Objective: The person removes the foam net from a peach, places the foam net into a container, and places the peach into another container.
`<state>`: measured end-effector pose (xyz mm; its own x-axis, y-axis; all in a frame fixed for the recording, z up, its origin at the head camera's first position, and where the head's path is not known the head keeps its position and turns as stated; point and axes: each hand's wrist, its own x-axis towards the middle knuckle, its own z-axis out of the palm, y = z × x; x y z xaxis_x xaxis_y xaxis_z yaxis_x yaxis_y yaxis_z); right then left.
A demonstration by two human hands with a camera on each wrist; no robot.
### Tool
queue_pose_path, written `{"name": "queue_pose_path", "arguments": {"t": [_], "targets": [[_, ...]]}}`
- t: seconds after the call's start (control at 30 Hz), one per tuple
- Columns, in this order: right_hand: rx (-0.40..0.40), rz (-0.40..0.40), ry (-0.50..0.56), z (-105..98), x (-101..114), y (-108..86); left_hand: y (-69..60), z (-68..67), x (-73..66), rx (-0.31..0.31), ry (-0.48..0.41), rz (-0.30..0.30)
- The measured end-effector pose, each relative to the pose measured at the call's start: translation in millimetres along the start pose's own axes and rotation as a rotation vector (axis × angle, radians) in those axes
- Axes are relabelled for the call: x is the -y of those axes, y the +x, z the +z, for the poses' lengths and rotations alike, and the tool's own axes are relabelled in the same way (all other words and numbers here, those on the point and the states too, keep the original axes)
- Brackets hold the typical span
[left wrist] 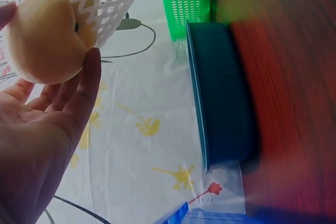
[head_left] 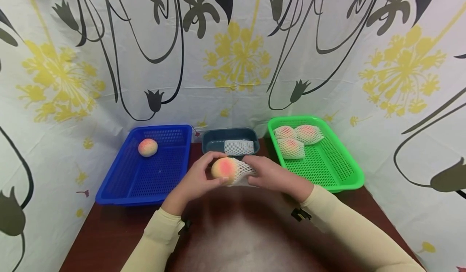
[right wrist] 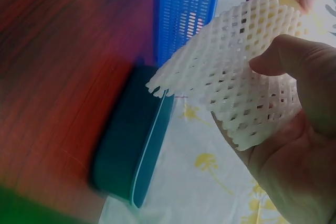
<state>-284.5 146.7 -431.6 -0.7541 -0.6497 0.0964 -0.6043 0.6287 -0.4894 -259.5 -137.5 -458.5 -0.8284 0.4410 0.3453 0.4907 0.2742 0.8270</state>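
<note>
Above the table's middle, my left hand [head_left: 200, 174] grips a peach [head_left: 223, 169] with pink and yellow skin. A white foam net sleeve [head_left: 242, 171] covers the peach's right part, and its loose end spreads to the right. My right hand [head_left: 271, 175] holds that net, with the thumb on the mesh in the right wrist view. Seen from the left wrist, the fingers wrap the bare side of the peach [left wrist: 44, 38], while the net [left wrist: 107, 1] sits over the other side.
A blue basket [head_left: 125, 171] on the left holds one bare peach [head_left: 147, 147]. Behind my hands, a dark teal tray [head_left: 212, 136] contains white foam nets [head_left: 238, 147]. The green basket [head_left: 347, 164] at right holds three netted peaches [head_left: 291, 148]. A patterned cloth [head_left: 233, 102] hangs behind.
</note>
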Motion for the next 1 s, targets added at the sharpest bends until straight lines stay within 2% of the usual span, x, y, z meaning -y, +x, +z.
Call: {"name": "queue_pose_path", "arguments": {"t": [0.17, 0.27, 0.53, 0.73, 1.0], "targets": [[-0.038, -0.042, -0.132, -4, -11, 12.6, -0.2, -5.0, -1.5, -0.007, -0.001, -0.008], [-0.053, -0.038, -0.187, -11, -23, 26.8, -0.9, -9.6, -1.6, -0.019, -0.003, -0.023], [-0.109, -0.005, -0.309, -30, -65, 85.3, -4.6, -18.4, 1.0, -0.047, 0.026, -0.054], [-0.136, 0.034, -0.410, -24, -90, 123.5, -6.9, -20.6, 1.5, -0.055, 0.030, -0.060], [-0.139, 0.043, -0.534, -12, -111, 151.6, -8.1, -21.0, 3.8, -0.054, 0.025, -0.057]]}}
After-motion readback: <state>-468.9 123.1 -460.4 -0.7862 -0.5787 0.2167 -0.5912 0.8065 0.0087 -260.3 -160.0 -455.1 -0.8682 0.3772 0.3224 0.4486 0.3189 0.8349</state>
